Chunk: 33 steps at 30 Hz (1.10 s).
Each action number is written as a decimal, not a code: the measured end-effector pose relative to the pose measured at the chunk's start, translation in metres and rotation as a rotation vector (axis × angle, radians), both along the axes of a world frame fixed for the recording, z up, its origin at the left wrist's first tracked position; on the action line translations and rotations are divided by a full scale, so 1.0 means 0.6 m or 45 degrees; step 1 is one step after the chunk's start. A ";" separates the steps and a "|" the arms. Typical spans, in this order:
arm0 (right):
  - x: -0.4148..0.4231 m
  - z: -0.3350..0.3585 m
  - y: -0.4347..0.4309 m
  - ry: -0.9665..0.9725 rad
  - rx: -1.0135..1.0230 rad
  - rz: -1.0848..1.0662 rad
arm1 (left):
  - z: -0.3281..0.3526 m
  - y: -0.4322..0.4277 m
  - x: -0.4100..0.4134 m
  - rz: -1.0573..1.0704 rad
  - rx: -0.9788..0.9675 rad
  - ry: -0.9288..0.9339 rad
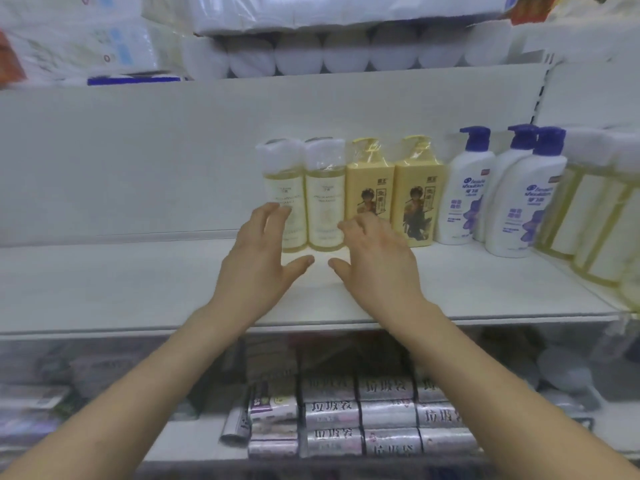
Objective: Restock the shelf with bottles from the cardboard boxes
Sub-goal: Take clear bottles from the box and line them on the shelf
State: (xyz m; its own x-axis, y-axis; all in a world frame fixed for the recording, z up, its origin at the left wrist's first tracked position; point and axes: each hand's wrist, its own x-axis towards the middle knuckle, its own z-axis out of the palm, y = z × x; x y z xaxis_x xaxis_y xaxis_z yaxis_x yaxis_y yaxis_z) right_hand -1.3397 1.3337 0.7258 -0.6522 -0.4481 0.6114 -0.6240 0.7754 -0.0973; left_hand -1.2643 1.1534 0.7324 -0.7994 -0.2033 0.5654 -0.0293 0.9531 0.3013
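Bare forearms are reaching in from six o'clock, both hands meeting at the two pale bottles [325, 188] standing at twelve o'clock on the shelf [138, 282]. The left hand [263, 251] is lying open, its straight fingertips touching the left one's side. The right hand [377, 258] is hanging open too, fingers loosely spread before the other's foot and gripping nothing (contact is too blurred to call).

They are probably squaring up the pair. Doing it well is likely meaning pushing low on the bodies, not the wrapped caps, and sliding both toward three o'clock until they are sitting flush with the yellow bottles [369, 181], labels facing front. The board is looking smooth and white, so bottles should be gliding rather than tipping.

White pump bottles [464, 195] are standing further toward three o'clock. Toilet rolls [311, 53] are stacking overhead at twelve, and silvery packs [346, 410] are filling the tier below at six. No cardboard boxes are showing.
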 end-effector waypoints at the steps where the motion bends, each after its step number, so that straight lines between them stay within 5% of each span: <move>1: 0.011 -0.003 0.031 0.040 -0.006 0.007 | -0.001 0.035 0.015 0.040 -0.035 0.004; 19: 0.115 -0.173 0.617 -0.113 -0.004 -0.227 | -0.175 0.603 0.059 -0.327 -0.200 0.015; 33: 0.182 -0.419 0.860 -0.512 0.222 -0.409 | -0.448 0.800 0.090 -0.429 -0.126 -0.501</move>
State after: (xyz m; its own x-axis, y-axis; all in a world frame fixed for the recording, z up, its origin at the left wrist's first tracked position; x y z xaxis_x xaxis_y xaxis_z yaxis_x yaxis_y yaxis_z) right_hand -1.2306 1.8495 0.4743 -0.9401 -0.2603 0.2201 -0.2933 0.9468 -0.1327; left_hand -1.2100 1.6336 0.4633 -0.9669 0.1410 0.2127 0.1912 0.9524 0.2375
